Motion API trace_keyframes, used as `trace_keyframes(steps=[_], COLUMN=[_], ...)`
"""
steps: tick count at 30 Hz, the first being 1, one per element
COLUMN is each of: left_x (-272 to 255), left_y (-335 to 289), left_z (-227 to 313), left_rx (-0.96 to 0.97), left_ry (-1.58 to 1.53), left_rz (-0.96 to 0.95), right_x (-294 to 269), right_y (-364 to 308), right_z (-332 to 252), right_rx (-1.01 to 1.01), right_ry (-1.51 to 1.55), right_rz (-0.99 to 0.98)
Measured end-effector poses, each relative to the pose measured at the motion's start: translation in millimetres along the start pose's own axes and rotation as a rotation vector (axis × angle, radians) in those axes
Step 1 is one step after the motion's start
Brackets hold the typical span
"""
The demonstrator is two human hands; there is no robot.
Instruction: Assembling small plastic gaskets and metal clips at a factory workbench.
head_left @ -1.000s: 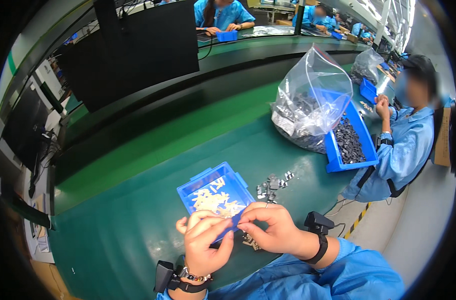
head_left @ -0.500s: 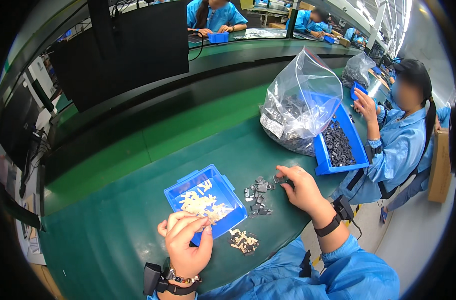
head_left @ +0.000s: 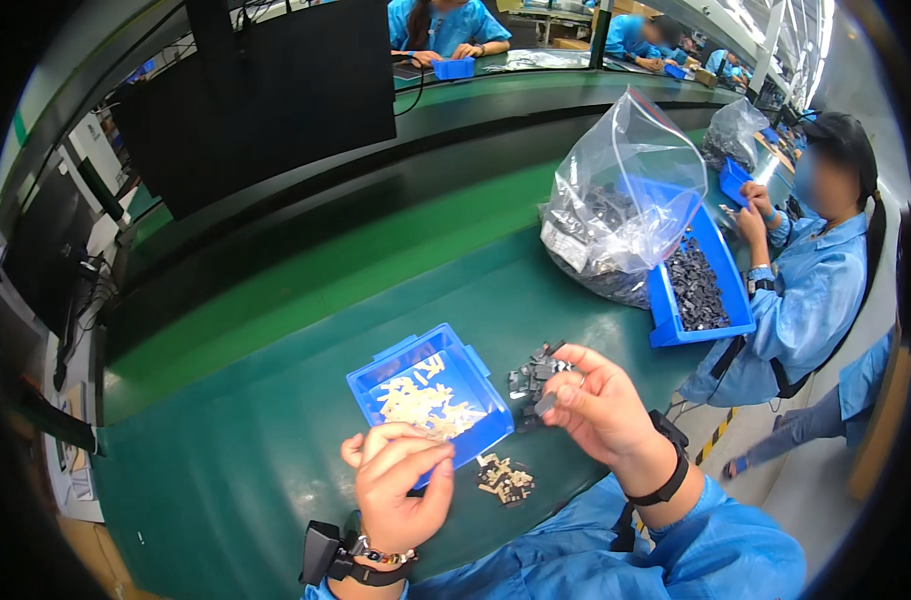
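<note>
My left hand (head_left: pixel 403 492) hovers at the near left rim of a small blue tray (head_left: pixel 491 440), thumb and fingertips pinched together. Whatever is between them is too small to make out. Cream-coloured small plastic pieces (head_left: pixel 415 405) lie heaped in that tray. My right hand (head_left: pixel 607 408) pinches a small dark grey plastic piece (head_left: pixel 545 403) between thumb and finger. Behind and below its fingers is a loose pile of black plastic pieces (head_left: pixel 531 375) on the green table, partly hidden. A small cluster of cream-and-black pieces (head_left: pixel 505 482) rests between my hands, close to the near edge.
On the right stand a large clear bag (head_left: pixel 600 230) of dark parts and a blue bin (head_left: pixel 740 318) of black pieces. A co-worker (head_left: pixel 820 240) in blue sits beyond them. A black panel (head_left: pixel 265 110) rises at the far left. The green table (head_left: pixel 235 440) spreads leftward.
My right hand has come nearer, over the black pile, and now has a dark grey piece in its pinch. My left hand stays pinched by the tray. The co-worker's hands have come together lower down.
</note>
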State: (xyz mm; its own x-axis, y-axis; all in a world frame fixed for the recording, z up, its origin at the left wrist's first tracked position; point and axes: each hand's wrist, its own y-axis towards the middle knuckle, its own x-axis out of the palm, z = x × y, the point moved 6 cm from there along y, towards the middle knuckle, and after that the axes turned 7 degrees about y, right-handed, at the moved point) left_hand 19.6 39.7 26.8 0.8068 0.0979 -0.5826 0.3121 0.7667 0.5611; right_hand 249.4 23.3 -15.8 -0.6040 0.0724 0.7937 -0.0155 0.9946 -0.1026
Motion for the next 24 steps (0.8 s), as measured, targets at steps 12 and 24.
trace_keyframes(steps=[12, 24], left_x=[-1, 0], left_y=[-1, 3], left_z=[3, -4], left_rx=[0.160, 0.059], left_ry=[-0.119, -0.110], left_rz=[0.062, 0.066], right_x=[53, 82], right_y=[-5, -6], right_z=[71, 23], right_rx=[0.063, -0.433], right_ry=[0.016, -1.060], right_rz=[-0.065, -0.234])
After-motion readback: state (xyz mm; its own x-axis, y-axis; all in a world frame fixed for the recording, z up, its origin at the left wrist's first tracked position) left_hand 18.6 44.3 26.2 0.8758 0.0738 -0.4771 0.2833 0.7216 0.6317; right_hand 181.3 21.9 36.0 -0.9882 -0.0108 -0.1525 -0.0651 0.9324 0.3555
